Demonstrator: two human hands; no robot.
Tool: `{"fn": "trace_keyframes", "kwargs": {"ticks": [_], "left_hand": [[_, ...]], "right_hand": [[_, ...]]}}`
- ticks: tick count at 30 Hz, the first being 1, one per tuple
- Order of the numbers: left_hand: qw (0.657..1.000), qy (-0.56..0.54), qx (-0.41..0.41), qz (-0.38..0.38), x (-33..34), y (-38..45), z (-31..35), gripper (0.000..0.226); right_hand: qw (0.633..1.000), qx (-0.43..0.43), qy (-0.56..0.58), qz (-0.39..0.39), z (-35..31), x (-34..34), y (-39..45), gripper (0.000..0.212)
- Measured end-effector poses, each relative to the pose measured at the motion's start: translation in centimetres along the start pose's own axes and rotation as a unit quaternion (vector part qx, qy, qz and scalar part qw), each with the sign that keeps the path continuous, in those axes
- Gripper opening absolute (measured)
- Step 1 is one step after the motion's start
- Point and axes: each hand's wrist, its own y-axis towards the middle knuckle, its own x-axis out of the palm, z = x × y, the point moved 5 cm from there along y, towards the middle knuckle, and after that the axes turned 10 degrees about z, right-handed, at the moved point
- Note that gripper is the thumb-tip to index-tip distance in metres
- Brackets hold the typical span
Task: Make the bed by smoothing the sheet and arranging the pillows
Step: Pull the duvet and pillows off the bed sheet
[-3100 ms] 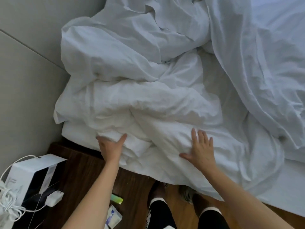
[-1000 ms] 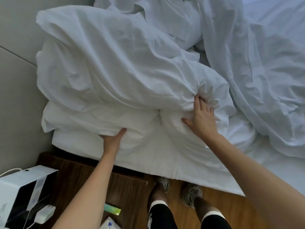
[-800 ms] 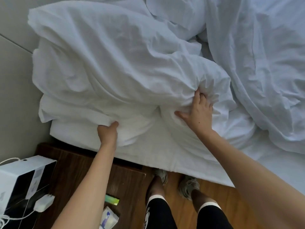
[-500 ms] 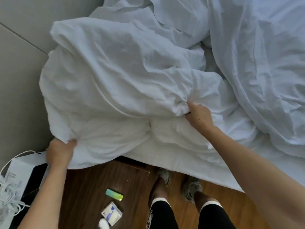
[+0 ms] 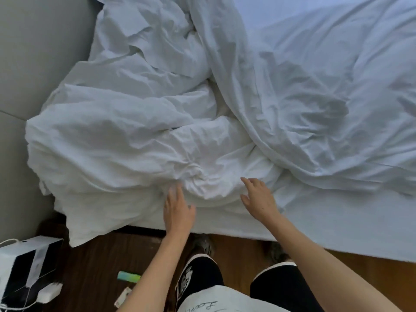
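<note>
1. Both hands have let go since half a second ago: then the left hand (image 5: 179,212) gripped the pillow's near-left corner out by the white box, and the right hand (image 5: 258,199) pinched a fold at the pillow's right end.
2. Now the left hand lies flat, fingers straight, at the near edge of the pillow (image 5: 117,152); its fingertips touch the bunched fabric there and it grasps nothing.
3. Right hand, released too, has spread and relaxed fingers just beside the same crumpled bunch, over the sheet (image 5: 315,221); whether it touches the cloth cannot be told.
4. Between the two hands the pillow's wrinkled end bulges up.
5. Left of the left hand the pillow stretches away to the grey headboard (image 5: 27,64), one corner hanging over the mattress edge toward the floor.
6. Beyond both hands lies a second rumpled pillow (image 5: 144,48), against the headboard.
7. Right of and beyond the right hand, the duvet (image 5: 315,97) lies heaped and creased.
8. Below the left forearm, on the dark wooden floor (image 5: 94,266), sit a green wrapper (image 5: 128,276) and, further left, a white box (image 5: 24,262) with a charger (image 5: 48,293) and cable.
</note>
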Motion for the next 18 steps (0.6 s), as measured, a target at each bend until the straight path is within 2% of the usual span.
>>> {"fn": "trace_keyframes", "kwargs": {"ticks": [4,7,11,15,17,18], "left_hand": [[0.990,0.055,0.115,-0.052,5.5,-3.8,10.1,0.067],[0.983,0.071,0.158,-0.065,10.0,-6.3,16.8,0.066],[0.989,0.065,0.102,-0.089,16.0,-9.6,24.1,0.067],[0.997,-0.010,0.021,-0.079,20.0,-12.5,30.1,0.069],[0.998,-0.004,0.035,-0.046,21.3,-12.6,32.6,0.078],[0.997,0.031,0.074,-0.022,21.8,-12.4,33.7,0.083]], "right_hand": [[0.998,0.038,0.013,0.054,9.5,-4.3,-1.4,0.054],[0.995,0.065,0.015,0.080,18.2,-6.8,-2.8,0.057],[0.995,0.081,-0.007,0.059,30.8,-9.0,-5.7,0.060],[0.993,0.079,-0.080,0.046,41.5,-10.7,-8.1,0.075],[0.989,0.081,-0.121,0.033,45.7,-10.9,-8.4,0.086],[0.988,0.074,-0.135,0.029,47.4,-10.9,-8.1,0.090]]}}
